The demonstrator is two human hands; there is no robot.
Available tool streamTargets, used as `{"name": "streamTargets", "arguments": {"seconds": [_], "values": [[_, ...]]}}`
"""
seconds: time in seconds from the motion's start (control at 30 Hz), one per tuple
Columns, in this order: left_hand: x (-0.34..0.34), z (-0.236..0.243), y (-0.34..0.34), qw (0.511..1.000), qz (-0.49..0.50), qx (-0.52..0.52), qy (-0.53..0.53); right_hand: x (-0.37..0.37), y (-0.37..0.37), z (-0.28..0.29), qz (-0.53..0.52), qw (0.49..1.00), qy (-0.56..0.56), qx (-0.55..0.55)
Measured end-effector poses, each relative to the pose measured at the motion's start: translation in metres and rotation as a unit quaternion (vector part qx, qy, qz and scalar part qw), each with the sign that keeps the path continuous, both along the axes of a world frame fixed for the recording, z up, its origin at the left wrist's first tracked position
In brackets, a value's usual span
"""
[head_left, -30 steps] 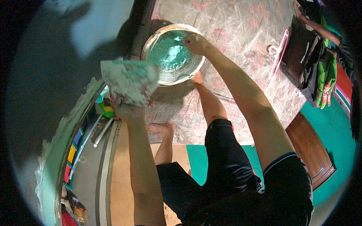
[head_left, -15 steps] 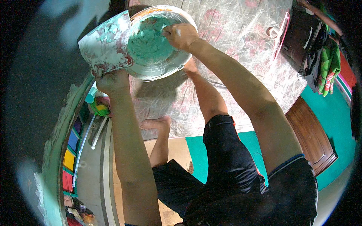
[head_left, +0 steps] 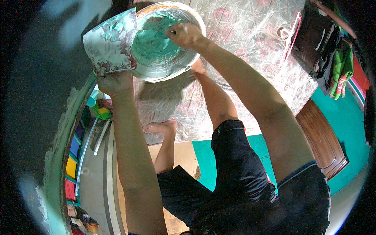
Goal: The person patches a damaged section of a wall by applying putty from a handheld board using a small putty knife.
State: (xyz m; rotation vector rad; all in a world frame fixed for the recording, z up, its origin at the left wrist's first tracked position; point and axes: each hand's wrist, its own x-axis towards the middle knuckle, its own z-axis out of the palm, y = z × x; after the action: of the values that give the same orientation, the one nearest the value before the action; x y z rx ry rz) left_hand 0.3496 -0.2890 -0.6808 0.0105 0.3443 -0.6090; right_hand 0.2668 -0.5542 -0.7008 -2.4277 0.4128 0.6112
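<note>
My left hand (head_left: 114, 81) grips the lower edge of a flat board (head_left: 111, 41) smeared with green and white paste, held tilted against the left rim of a metal basin (head_left: 188, 58). The basin holds green paste (head_left: 150, 41) and sits on a plastic sheet. My right hand (head_left: 184, 35) is closed inside the basin over the paste; what it holds is hidden by the fingers. My bare legs and dark shorts (head_left: 235, 172) show below.
A patterned plastic sheet (head_left: 254, 51) covers the floor. A wooden door panel (head_left: 321, 141) lies at right, with dark bags and green cloth (head_left: 340, 66) beyond. A green-painted wall edge (head_left: 58, 149) and a white pipe (head_left: 101, 137) run along the left.
The basin and board have come closer and higher in view. My left hand has brought the board up against the basin's rim, and my right hand has stayed in the paste.
</note>
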Motion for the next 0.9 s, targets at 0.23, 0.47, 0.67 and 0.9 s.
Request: {"name": "streamTargets", "arguments": {"seconds": [0.23, 0.47, 0.67, 0.9], "values": [[0.002, 0.006, -0.004, 0.966, 0.040, 0.253, 0.037, 0.003, 0.016, -0.013, 0.196, 0.972, -0.025, -0.127], [0.002, 0.022, -0.032, 0.926, 0.048, 0.366, 0.083, 0.011, -0.002, -0.017, 0.281, 0.947, -0.139, -0.065], [0.002, 0.014, -0.026, 0.923, 0.027, 0.368, 0.106, 0.002, -0.021, 0.008, 0.251, 0.964, -0.079, -0.043], [0.005, 0.021, -0.024, 0.928, 0.056, 0.359, 0.085, 0.003, -0.006, 0.048, 0.181, 0.971, 0.060, -0.145]]}}
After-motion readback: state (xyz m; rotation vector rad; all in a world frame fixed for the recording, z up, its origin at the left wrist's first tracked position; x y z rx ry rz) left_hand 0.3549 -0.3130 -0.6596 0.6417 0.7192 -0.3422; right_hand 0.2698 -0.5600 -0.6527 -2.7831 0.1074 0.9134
